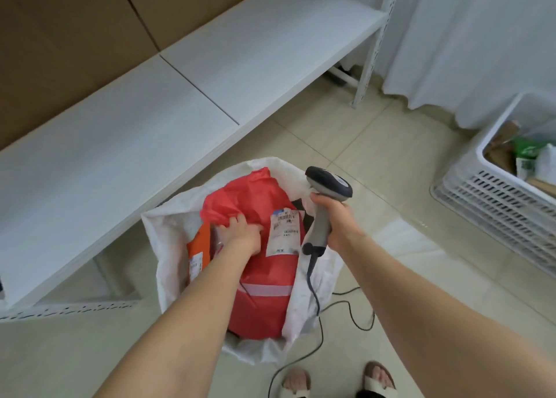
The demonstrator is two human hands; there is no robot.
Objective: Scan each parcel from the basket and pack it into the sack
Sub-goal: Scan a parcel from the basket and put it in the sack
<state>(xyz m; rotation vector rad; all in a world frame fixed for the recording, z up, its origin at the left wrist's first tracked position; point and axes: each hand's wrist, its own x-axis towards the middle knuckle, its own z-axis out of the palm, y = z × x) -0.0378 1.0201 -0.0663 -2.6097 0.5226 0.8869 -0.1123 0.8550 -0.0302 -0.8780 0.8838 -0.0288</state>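
Observation:
A white sack (168,247) stands open on the floor in front of me. A large red parcel (264,289) with a white shipping label (284,233) lies in its mouth. My left hand (240,232) grips the red wrapping near the parcel's upper end. Beside it in the sack sits an orange parcel (198,253). My right hand (334,217) holds a grey handheld scanner (328,187) by its handle, just right of the label, head pointing up and left. The white basket (493,199) at the right edge holds several more parcels (529,160).
A low white shelf (150,127) runs along the left and back, with brown cardboard behind it. The scanner's black cable (319,322) trails across the tiled floor near my sandalled feet (340,379). A white curtain (469,42) hangs at the back right.

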